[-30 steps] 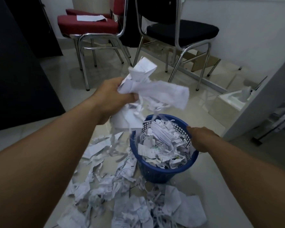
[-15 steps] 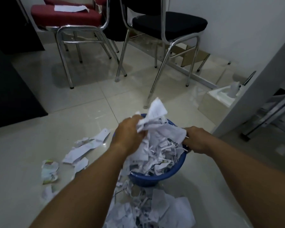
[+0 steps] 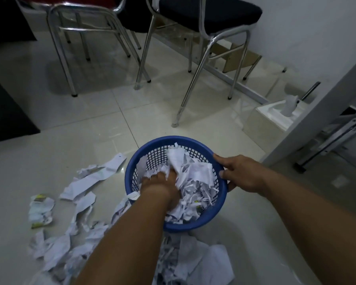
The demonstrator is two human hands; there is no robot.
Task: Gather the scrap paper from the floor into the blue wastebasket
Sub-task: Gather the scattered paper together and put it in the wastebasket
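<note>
Fingers (image 3: 221,159) of my right hand (image 3: 243,174) curl over the rim of the round blue plastic wastebasket (image 3: 132,167), thumb inside the lattice wall, and grip it. Just left of those fingers, my left hand (image 3: 159,187) reaches down into the basket. Its fingertips are sunk in the torn white scrap paper (image 3: 195,177) heaped there, so I cannot tell whether they are spread or closed on a piece. More crumpled white paper scraps (image 3: 80,243) lie on the glossy pale tiled floor (image 3: 90,130), left of and nearer to me than the left fingers, some touching the basket's base. Well beyond the fingers stands a chrome-legged chair with a black seat (image 3: 210,11), and beyond my right fingers sits a white tissue box (image 3: 273,116).
</note>
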